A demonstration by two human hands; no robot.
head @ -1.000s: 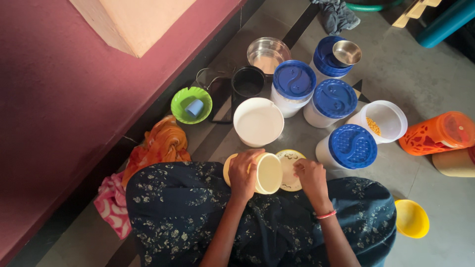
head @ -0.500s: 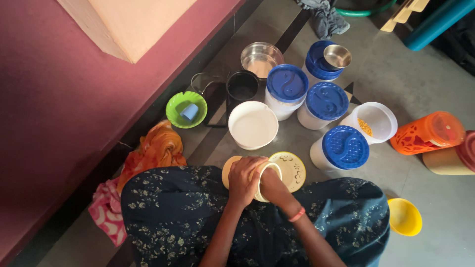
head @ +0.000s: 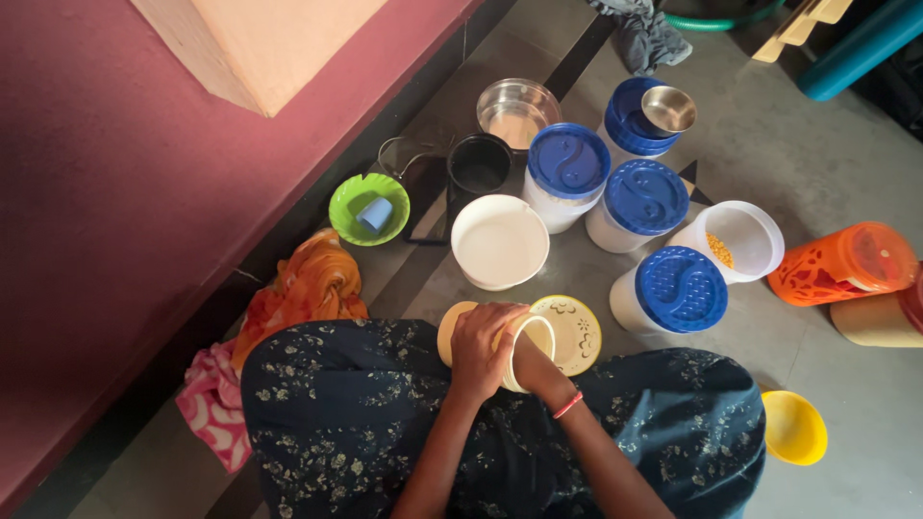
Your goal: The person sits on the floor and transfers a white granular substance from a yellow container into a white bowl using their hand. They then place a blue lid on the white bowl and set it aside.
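A cream-yellow plastic jar point(head: 461, 325) lies on its side on my lap, mouth turned to the right. My left hand point(head: 481, 346) wraps over its body and holds it. My right hand point(head: 531, 358) reaches into the jar's mouth, so its fingers are hidden inside; a red bangle sits on that wrist. The jar's round yellow lid point(head: 574, 332) with a flower pattern lies on the floor just right of the jar.
On the grey floor ahead stand a white tub point(head: 500, 241), blue-lidded white jars point(head: 569, 161) point(head: 683, 288), an open jar with yellow grains point(head: 735, 240), a black pot point(head: 480, 164), a steel bowl point(head: 517, 108) and a green bowl point(head: 369, 208). An orange jar point(head: 843, 261) lies right; a yellow bowl point(head: 795, 428) sits by my knee.
My right hand left the lid on the floor and went into the jar's mouth. My left hand kept its hold on the jar.
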